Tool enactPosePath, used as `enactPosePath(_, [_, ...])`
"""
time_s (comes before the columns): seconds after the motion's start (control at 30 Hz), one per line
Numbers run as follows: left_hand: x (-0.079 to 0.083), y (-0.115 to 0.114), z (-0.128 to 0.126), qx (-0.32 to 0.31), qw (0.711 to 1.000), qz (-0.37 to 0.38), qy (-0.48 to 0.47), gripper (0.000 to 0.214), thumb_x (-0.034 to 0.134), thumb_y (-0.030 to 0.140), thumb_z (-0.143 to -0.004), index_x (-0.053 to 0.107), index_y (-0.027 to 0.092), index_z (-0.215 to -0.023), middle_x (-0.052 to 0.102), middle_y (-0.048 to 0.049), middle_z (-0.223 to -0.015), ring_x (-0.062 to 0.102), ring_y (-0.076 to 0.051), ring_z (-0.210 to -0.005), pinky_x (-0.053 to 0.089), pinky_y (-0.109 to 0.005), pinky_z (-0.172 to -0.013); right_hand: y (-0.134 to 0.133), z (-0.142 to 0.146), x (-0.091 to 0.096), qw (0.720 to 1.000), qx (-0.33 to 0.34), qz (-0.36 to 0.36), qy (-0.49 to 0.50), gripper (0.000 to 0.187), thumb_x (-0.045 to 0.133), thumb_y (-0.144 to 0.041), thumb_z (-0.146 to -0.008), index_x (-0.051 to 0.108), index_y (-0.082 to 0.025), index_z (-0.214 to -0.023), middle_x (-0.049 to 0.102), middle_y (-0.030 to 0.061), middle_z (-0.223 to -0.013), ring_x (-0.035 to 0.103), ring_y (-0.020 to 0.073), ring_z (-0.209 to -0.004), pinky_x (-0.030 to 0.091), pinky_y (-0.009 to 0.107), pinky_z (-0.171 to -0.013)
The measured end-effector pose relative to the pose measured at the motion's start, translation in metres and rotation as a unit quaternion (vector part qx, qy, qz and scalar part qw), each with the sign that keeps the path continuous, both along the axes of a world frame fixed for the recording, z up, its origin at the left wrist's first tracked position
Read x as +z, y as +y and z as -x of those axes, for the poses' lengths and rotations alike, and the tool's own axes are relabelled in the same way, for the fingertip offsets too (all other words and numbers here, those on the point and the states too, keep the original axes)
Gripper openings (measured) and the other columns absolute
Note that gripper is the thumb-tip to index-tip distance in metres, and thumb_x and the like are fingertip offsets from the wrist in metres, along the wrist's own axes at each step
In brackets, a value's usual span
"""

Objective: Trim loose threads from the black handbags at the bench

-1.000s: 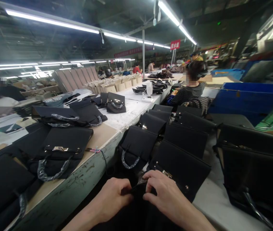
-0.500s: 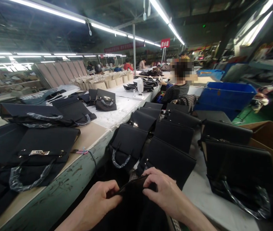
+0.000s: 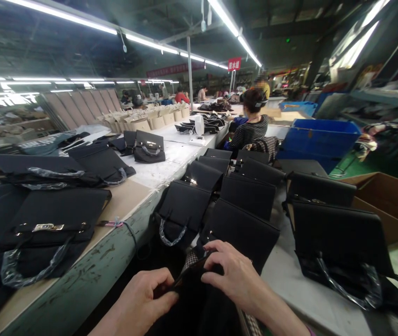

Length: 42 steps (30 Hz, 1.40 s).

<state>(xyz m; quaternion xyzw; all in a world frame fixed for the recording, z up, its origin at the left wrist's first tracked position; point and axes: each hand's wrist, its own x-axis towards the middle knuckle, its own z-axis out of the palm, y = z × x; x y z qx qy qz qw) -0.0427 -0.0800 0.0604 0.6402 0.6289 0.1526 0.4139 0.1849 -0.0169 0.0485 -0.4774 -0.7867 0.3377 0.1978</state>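
My left hand [image 3: 150, 296] pinches the edge of a black bag [image 3: 199, 298] low in the view, thumb below and fingers curled over. On the same edge, my right hand [image 3: 232, 275] grips with bent fingers and thumb. Most of this bag is dark, so its shape is hard to make out. Just beyond my hands stands a black handbag [image 3: 241, 231]. Left of that is another handbag [image 3: 184, 205] with a plastic-wrapped handle [image 3: 173, 235].
A worn bench [image 3: 90, 270] on the left bears several black handbags [image 3: 59, 210] and small scissors [image 3: 113, 223]. To the right are more handbags [image 3: 339, 242], a cardboard box [image 3: 388, 196] and a blue bin [image 3: 320, 142]. A person in a striped top [image 3: 253, 128] sits ahead.
The view has turned slightly, so the surroundings sit a little further left. Both my hands keep their hold on the bag's edge. The seated person's head has turned.
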Motion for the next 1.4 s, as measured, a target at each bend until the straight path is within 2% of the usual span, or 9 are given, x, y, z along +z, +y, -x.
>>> enactPosePath(0.13, [0.001, 0.001, 0.001, 0.005, 1.0, 0.001, 0.01, 0.017, 0.057, 0.029, -0.083, 0.059, 0.017, -0.07, 0.051, 0.0049, -0.063, 0.046, -0.012, -0.063, 0.029, -0.023, -0.058, 0.001, -0.001, -0.002, 1.0, 0.003, 0.0, 0.022, 0.013, 0.076, -0.015, -0.075, 0.071, -0.026, -0.069, 0.062, -0.0049, -0.119, 0.056, 0.0184, -0.11, 0.04, 0.03, -0.092])
enactPosePath(0.37, [-0.004, -0.002, 0.01, 0.011, 1.0, 0.01, -0.023, 0.019, 0.057, 0.032, -0.084, 0.06, 0.016, -0.074, 0.05, 0.0051, -0.065, 0.044, -0.012, -0.064, 0.029, -0.023, -0.058, 0.0, -0.005, 0.003, 0.998, 0.032, -0.006, 0.06, 0.014, 0.076, -0.016, -0.078, 0.069, -0.025, -0.069, 0.059, -0.0047, -0.123, 0.049, 0.0182, -0.119, 0.035, 0.03, -0.099])
enactPosePath(0.47, [-0.004, -0.001, 0.01, 0.013, 0.999, 0.013, -0.033, 0.021, 0.058, 0.034, -0.084, 0.06, 0.016, -0.074, 0.05, 0.0051, -0.065, 0.043, -0.012, -0.064, 0.029, -0.023, -0.058, 0.003, -0.003, 0.002, 0.997, 0.037, 0.007, 0.072, 0.014, 0.071, -0.015, -0.083, 0.065, -0.023, -0.073, 0.061, -0.0044, -0.116, 0.054, 0.0161, -0.111, 0.037, 0.029, -0.094])
enactPosePath(0.6, [-0.004, 0.001, 0.009, 0.021, 0.998, 0.031, -0.058, 0.02, 0.059, 0.034, -0.084, 0.061, 0.016, -0.075, 0.05, 0.0055, -0.065, 0.043, -0.012, -0.064, 0.029, -0.023, -0.058, 0.008, 0.002, -0.003, 0.997, 0.026, 0.01, 0.074, 0.014, 0.064, -0.013, -0.086, 0.06, -0.021, -0.076, 0.064, -0.005, -0.092, 0.059, 0.0126, -0.087, 0.041, 0.025, -0.078])
enactPosePath(0.67, [-0.005, 0.002, 0.01, 0.021, 0.996, 0.041, -0.075, 0.019, 0.06, 0.033, -0.084, 0.061, 0.015, -0.076, 0.049, 0.0057, -0.065, 0.043, -0.012, -0.064, 0.029, -0.023, -0.057, 0.011, 0.004, -0.003, 0.998, 0.026, -0.004, 0.058, 0.014, 0.065, -0.013, -0.086, 0.061, -0.021, -0.074, 0.063, -0.0051, -0.088, 0.059, 0.0127, -0.086, 0.041, 0.025, -0.077])
enactPosePath(0.8, [-0.007, 0.002, 0.013, 0.024, 0.994, 0.051, -0.094, 0.018, 0.06, 0.032, -0.083, 0.06, 0.015, -0.076, 0.049, 0.006, -0.064, 0.042, -0.011, -0.063, 0.029, -0.023, -0.057, 0.016, 0.005, 0.0, 0.997, 0.059, -0.031, 0.036, 0.016, 0.071, -0.014, -0.082, 0.063, -0.021, -0.07, 0.064, -0.0058, -0.101, 0.057, 0.0134, -0.096, 0.039, 0.026, -0.084])
enactPosePath(0.97, [-0.009, 0.0, 0.018, 0.034, 0.993, 0.052, -0.101, 0.02, 0.06, 0.034, -0.084, 0.061, 0.015, -0.078, 0.051, 0.0051, -0.067, 0.043, -0.012, -0.065, 0.03, -0.023, -0.058, 0.013, 0.002, 0.005, 0.996, 0.071, -0.042, -0.021, 0.025, 0.085, -0.022, -0.067, 0.061, -0.019, -0.065, 0.062, -0.0054, -0.109, 0.054, 0.0177, -0.098, 0.04, 0.03, -0.083])
enactPosePath(1.17, [-0.009, 0.0, 0.021, 0.035, 0.993, 0.046, -0.106, 0.023, 0.059, 0.037, -0.085, 0.061, 0.014, -0.079, 0.051, 0.0044, -0.067, 0.043, -0.012, -0.065, 0.031, -0.023, -0.058, 0.002, 0.0, 0.014, 0.992, 0.095, -0.081, 0.016, 0.025, 0.076, -0.007, -0.07, 0.055, -0.018, -0.067, 0.058, -0.0023, -0.113, 0.051, 0.018, -0.105, 0.04, 0.031, -0.087])
enactPosePath(1.4, [-0.009, -0.002, 0.025, 0.045, 0.99, 0.041, -0.124, 0.024, 0.06, 0.037, -0.085, 0.061, 0.014, -0.078, 0.052, 0.004, -0.068, 0.044, -0.013, -0.066, 0.033, -0.023, -0.06, -0.002, -0.001, 0.015, 0.983, 0.139, -0.096, 0.065, 0.024, 0.065, 0.0, -0.069, 0.051, -0.02, -0.07, 0.063, -0.0038, -0.097, 0.054, 0.0135, -0.089, 0.04, 0.026, -0.079])
